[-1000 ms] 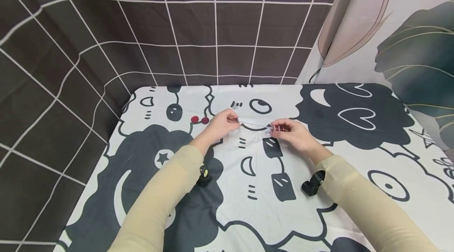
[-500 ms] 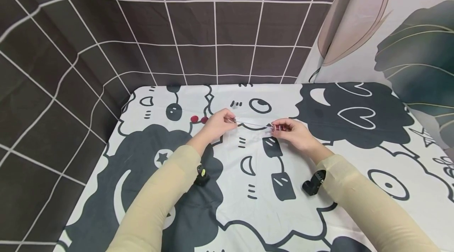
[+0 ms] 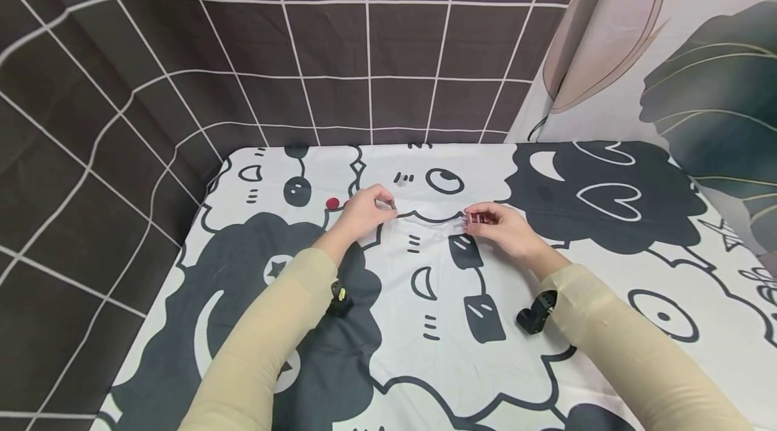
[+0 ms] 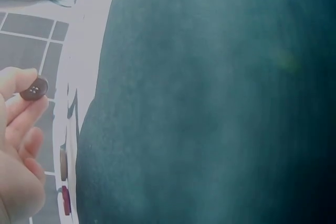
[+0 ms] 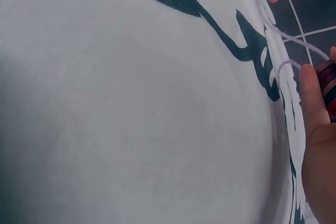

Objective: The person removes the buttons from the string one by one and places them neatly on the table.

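Note:
My left hand pinches a dark brown button between thumb and fingertips, above the patterned cloth. To its right, my right hand grips a stack of dark red and striped buttons. A white cord comes out of that stack and curves toward the left hand in the right wrist view. Whether it passes through the brown button cannot be told. Left of my left hand, a red button lies on the cloth. The left wrist view also shows a brownish button edge-on beside the red one.
The table is covered by a black-and-white cartoon cloth. A dark curtain with white grid lines stands behind and at the left. A leaf-patterned curtain hangs at the right. Each wrist wears a small black camera.
My left hand has moved left with the brown button, away from the right hand, and now covers the second button on the cloth. The right hand has stayed in place.

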{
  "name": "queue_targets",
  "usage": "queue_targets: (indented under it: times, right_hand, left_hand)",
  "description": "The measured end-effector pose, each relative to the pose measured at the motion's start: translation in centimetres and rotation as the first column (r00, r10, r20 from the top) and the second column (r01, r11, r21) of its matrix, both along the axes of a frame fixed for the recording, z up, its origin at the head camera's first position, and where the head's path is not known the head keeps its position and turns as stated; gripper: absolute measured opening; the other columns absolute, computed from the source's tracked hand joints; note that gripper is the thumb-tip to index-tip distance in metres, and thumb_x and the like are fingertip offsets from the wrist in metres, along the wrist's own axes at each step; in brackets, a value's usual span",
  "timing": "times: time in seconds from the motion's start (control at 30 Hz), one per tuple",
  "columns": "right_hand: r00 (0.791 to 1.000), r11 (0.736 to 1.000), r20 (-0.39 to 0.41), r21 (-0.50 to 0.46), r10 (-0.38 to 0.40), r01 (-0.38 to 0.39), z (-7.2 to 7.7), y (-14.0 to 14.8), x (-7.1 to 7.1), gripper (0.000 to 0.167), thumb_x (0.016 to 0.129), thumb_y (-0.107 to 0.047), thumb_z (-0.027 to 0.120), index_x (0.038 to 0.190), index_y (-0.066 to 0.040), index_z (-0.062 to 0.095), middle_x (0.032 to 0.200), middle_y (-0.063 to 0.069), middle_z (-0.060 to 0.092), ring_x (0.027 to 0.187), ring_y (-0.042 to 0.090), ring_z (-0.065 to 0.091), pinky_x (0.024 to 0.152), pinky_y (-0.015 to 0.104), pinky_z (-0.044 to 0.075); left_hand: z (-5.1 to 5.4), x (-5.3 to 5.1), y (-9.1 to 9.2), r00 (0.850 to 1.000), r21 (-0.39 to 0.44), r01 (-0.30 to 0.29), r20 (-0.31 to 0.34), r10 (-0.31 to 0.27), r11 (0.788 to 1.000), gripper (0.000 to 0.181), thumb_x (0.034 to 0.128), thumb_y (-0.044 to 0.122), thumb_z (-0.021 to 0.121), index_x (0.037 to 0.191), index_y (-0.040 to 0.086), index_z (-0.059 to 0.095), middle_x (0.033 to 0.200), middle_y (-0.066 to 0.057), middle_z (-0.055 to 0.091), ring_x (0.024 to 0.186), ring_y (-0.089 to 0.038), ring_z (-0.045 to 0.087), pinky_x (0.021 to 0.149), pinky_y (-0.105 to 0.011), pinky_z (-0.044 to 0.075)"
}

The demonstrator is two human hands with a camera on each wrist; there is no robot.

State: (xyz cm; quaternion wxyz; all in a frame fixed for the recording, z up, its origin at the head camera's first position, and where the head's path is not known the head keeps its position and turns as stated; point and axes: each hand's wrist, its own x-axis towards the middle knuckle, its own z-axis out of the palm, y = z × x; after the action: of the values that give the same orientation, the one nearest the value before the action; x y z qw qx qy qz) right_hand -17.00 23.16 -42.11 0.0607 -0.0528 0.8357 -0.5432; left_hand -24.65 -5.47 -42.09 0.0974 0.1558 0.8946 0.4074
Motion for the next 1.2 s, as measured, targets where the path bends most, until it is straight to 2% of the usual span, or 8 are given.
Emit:
queue_targets:
  times: [0.13, 0.27, 0.6, 0.73, 0.9, 1.2]
  right_hand:
    - [1.000, 1.000, -0.005, -0.005, 0.003, -0.003, -0.2, 0.1, 0.1, 0.038, 0.081, -0.009, 0.070, 0.116, 0.003, 0.060, 0.093, 0.003, 0.061, 0.078, 0.010, 0.052, 0.066, 0.019, 0.044]
    - [1.000, 1.000, -0.015, 0.001, -0.001, 0.001, -0.5, 0.2, 0.1, 0.037, 0.081, -0.010, 0.071, 0.115, 0.003, 0.061, 0.093, 0.004, 0.062, 0.078, 0.010, 0.052, 0.066, 0.019, 0.043]
    - [1.000, 1.000, -0.009, 0.010, -0.001, 0.001, -0.4, 0.0, 0.0, 0.038, 0.081, -0.012, 0.071, 0.115, 0.002, 0.061, 0.095, 0.006, 0.062, 0.080, 0.011, 0.053, 0.067, 0.019, 0.044]
    - [1.000, 0.999, -0.001, 0.032, -0.009, 0.009, -0.4, -0.1, -0.1, 0.038, 0.081, -0.013, 0.071, 0.115, 0.000, 0.061, 0.095, 0.006, 0.061, 0.080, 0.013, 0.052, 0.067, 0.020, 0.044]
    - [1.000, 0.999, 0.000, 0.049, -0.012, 0.012, -0.4, 0.0, 0.0, 0.038, 0.082, -0.016, 0.072, 0.115, 0.000, 0.062, 0.094, 0.005, 0.061, 0.079, 0.013, 0.051, 0.066, 0.020, 0.043]
    - [1.000, 1.000, -0.001, 0.006, -0.009, 0.009, -0.4, 0.1, 0.0, 0.038, 0.080, -0.012, 0.072, 0.115, 0.001, 0.061, 0.093, 0.004, 0.062, 0.078, 0.012, 0.052, 0.065, 0.020, 0.044]
  left_hand:
    - [0.0, 0.1, -0.2, 1.000, -0.036, -0.022, -0.014, 0.022, 0.999, 0.026, 0.0832, 0.026, 0.069, 0.107, 0.016, 0.063, 0.109, 0.000, 0.063, 0.100, -0.020, 0.052, 0.086, -0.038, 0.043]
    - [-0.1, 0.0, -0.5, 0.999, -0.067, -0.022, -0.039, 0.019, 0.998, 0.028, 0.0837, 0.026, 0.069, 0.109, 0.015, 0.063, 0.110, 0.001, 0.064, 0.109, -0.022, 0.048, 0.094, -0.040, 0.038]
    - [0.0, -0.1, -1.4, 0.997, -0.144, -0.037, -0.072, 0.027, 0.989, 0.028, 0.0828, 0.026, 0.070, 0.108, 0.015, 0.063, 0.107, 0.001, 0.065, 0.107, -0.022, 0.046, 0.093, -0.039, 0.036]
    - [0.0, -0.1, -1.7, 0.997, -0.150, -0.032, -0.068, 0.022, 0.988, 0.029, 0.0829, 0.026, 0.070, 0.109, 0.014, 0.063, 0.109, 0.000, 0.064, 0.107, -0.022, 0.046, 0.096, -0.040, 0.035]
    - [0.1, -0.1, -1.8, 0.998, -0.152, -0.010, -0.061, 0.001, 0.988, 0.029, 0.0831, 0.026, 0.070, 0.109, 0.013, 0.063, 0.110, -0.001, 0.064, 0.105, -0.023, 0.046, 0.093, -0.040, 0.037]
    - [-0.2, -0.3, -1.7, 0.998, -0.169, -0.006, -0.062, -0.005, 0.986, 0.028, 0.0830, 0.026, 0.071, 0.107, 0.014, 0.062, 0.108, -0.001, 0.064, 0.104, -0.022, 0.045, 0.091, -0.040, 0.037]
